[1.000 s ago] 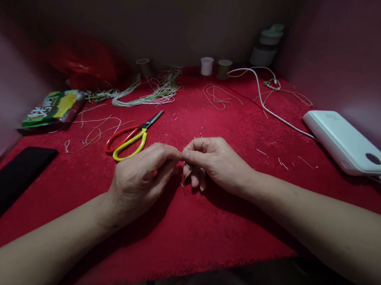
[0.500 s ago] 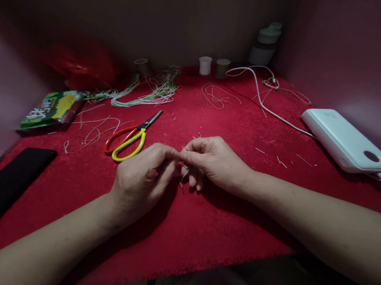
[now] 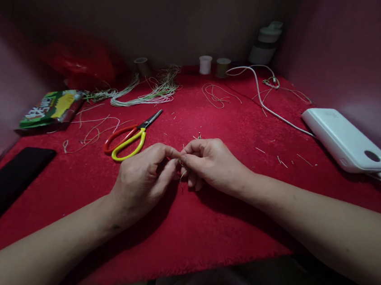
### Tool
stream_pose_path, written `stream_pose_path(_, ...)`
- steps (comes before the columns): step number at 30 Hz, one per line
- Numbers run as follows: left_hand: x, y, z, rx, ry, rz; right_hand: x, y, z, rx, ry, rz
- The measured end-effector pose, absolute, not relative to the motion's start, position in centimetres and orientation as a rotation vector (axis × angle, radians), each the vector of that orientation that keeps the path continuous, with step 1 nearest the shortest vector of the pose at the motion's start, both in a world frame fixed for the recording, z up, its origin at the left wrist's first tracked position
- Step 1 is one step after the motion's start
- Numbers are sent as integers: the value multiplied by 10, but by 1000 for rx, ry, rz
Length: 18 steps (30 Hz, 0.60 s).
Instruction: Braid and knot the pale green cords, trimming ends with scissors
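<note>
On the near middle of the red-covered counter (image 3: 229,228), seen in the head view, both hands meet just above the cloth. Right hand (image 3: 220,166): thumb and forefinger pinched on a thin cord (image 3: 183,175), whose loose end curves down below the fingertips. Left hand (image 3: 139,178): thumb and forefinger drawn narrow at the same spot; the contact is partly masked, so whether they also grip cannot be told. Step in hand, by judgement: fine fingertip working of the cord at the meeting point. The next move would call for a steady right pinch, small left fingertip adjustments and a loose end kept free. Scissors (image 3: 143,126) lie just beyond the left hand, untouched. Short offcuts (image 3: 260,150) are scattered past the right hand; a thread bundle (image 3: 165,92) and a pale spool (image 3: 205,65) are positioned farther back.
</note>
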<state>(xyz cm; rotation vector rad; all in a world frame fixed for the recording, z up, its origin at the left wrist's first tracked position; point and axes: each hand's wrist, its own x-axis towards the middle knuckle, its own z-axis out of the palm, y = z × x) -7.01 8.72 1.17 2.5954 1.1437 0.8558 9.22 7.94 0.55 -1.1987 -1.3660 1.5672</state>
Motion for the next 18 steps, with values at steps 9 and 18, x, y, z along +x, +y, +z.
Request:
stream_pose_path(9, -68, 84, 11, 2252, 1218, 803, 90, 74, 1, -1336, -1666, 1133)
stream_pose_path(18, -65, 78, 15, 2137, 1143, 848, 91, 72, 0, -1284, -1717, 1066)
